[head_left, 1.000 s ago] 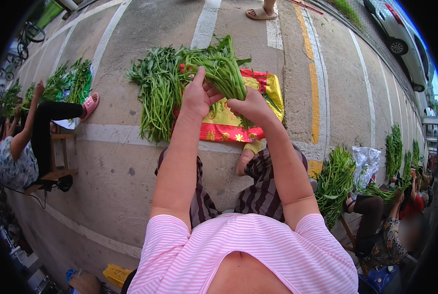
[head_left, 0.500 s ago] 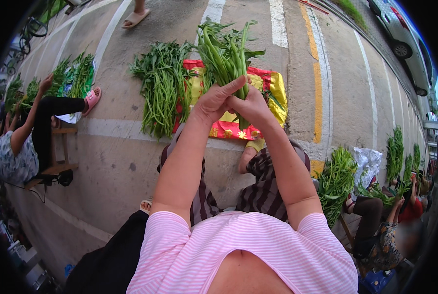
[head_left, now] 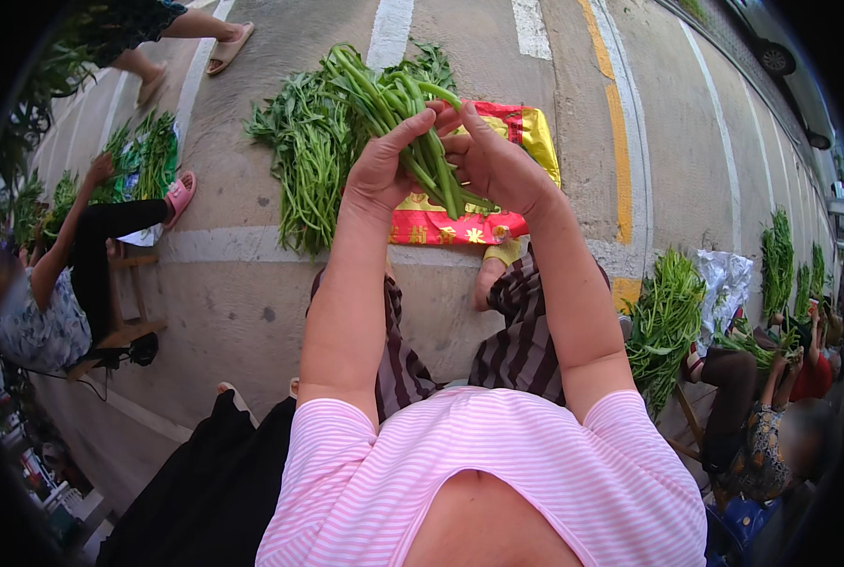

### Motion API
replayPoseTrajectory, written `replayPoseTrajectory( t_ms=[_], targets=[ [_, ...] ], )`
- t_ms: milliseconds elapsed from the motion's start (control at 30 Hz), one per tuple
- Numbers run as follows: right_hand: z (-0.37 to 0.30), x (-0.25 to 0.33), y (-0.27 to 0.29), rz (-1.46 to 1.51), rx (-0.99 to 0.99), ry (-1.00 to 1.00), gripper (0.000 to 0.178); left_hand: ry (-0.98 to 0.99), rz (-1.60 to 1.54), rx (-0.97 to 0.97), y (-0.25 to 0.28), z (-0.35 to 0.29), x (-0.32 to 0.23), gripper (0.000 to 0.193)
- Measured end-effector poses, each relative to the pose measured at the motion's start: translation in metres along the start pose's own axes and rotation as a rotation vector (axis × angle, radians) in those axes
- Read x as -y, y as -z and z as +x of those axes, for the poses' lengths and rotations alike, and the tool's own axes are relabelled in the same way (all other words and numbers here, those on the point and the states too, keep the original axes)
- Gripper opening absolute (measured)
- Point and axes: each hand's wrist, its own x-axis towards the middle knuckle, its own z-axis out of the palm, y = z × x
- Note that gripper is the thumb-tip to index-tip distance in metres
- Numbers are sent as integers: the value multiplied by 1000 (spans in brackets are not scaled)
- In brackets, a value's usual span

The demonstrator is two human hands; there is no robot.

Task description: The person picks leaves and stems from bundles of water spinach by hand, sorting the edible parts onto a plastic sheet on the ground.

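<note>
Apparently a bunch-shaping step: the bunch of green stalks (head_left: 398, 99) is up in both hands, over the red-and-yellow sack (head_left: 441, 230). Left hand (head_left: 381, 170) gripping the stems, thumb across the front. Right hand (head_left: 502, 163) cupped and loose, palm toward the bunch, thumb raised (whether its fingertips pinch a stalk is hard to tell behind the stems). More loose greens (head_left: 309, 146) lie at the sack's left. Judgement: next move calls for a firm left hold while the right evens stray stalks.
</note>
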Motion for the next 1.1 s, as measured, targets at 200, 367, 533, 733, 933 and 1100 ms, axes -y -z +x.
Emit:
replayPoseTrajectory(
  t_ms=[200,367,533,733,933,1100],
  targets=[
    [-4,-2,-5,-261,-82,114,76,-22,-25,23,15,4,-2,25],
    [4,-10,-3,-560,-178,416,63,-95,97,-70,23,10,1,23],
    [14,-17,12,-548,-502,650,30,-53,66,-86,9,8,-1,18],
    [13,-12,0,-468,-619,843,22,-7,-5,-30,3,7,0,26],
    [1,-16,-22,-474,-469,872,20,-101,-15,11,6,7,0,33],
    [4,-22,-32,-969,-563,994,21,-139,-66,32,1,4,-5,33]
  ],
)
